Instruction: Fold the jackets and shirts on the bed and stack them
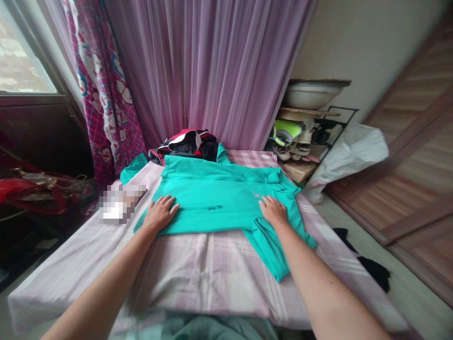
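A teal shirt (215, 189) lies spread sideways across the plaid cloth, with a small dark mark on its front. One sleeve (271, 250) points down toward me at the right. My left hand (161, 214) rests flat on the shirt's left end, fingers stretched out. Near the collar side, my right hand (273, 211) lies palm down on the fabric, fingers extended and close to some small lettering. Neither hand grips anything. Behind the shirt sits a heap of dark and red clothing (191, 143) with white trim.
The plaid cloth (198, 269) covers the surface under the shirt. A pixelated item (122, 204) lies at left. Purple curtains (212, 71) hang behind. At right stand a shoe rack (336, 134) with a basin (313, 94), and a white bag (354, 153). Black cloth (375, 274) lies on the floor.
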### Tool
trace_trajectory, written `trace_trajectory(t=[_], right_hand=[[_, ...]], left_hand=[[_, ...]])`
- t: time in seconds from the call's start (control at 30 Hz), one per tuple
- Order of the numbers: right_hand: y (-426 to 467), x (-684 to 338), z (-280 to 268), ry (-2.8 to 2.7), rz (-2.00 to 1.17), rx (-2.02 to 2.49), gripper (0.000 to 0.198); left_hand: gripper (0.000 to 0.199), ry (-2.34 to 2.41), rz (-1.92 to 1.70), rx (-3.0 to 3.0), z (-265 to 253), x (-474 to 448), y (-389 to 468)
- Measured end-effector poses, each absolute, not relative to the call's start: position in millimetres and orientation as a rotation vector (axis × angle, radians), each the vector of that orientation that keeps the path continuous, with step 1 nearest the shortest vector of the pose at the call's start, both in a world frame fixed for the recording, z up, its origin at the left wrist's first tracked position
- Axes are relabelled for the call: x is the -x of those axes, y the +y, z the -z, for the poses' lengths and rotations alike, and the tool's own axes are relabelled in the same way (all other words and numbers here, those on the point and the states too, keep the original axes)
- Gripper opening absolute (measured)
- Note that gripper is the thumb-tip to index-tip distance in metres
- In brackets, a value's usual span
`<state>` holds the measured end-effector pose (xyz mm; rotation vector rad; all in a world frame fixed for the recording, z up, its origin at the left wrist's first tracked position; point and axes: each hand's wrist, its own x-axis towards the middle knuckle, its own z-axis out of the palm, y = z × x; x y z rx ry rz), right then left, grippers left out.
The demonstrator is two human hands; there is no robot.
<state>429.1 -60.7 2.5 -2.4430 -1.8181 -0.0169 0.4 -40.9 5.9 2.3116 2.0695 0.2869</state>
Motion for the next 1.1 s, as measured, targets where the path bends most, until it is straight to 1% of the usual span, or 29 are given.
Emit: trace_trajectory(t=[0.1, 0.4, 0.67, 0.9, 1.1], right_hand=[[-63, -429, -2, -1.802, 0.000, 2.442, 0.054], [-67, -428, 0, -1.787, -0.029, 2.426, 0.054], [-67, -428, -1, -1.786, -0.033, 2.435, 0.055], [-69, -422, -3, -1.776, -0.054, 2.438, 0.055], [-64, -448, -8, -1.718, -0.104, 2.549, 0.064]], left_hand=[[0.049, 2.033, -0.281, -2.342, -7, 3, -39], [0.054, 1.981, -0.233, -2.380, -7, 11, -35], [0.054, 2.058, -0.060, -2.350, -11, 8, -37], [0.061, 2.121, -0.123, -2.245, -6, 1, -52], [0.062, 2.091, -0.121, -2.233, -8, 3, -53]])
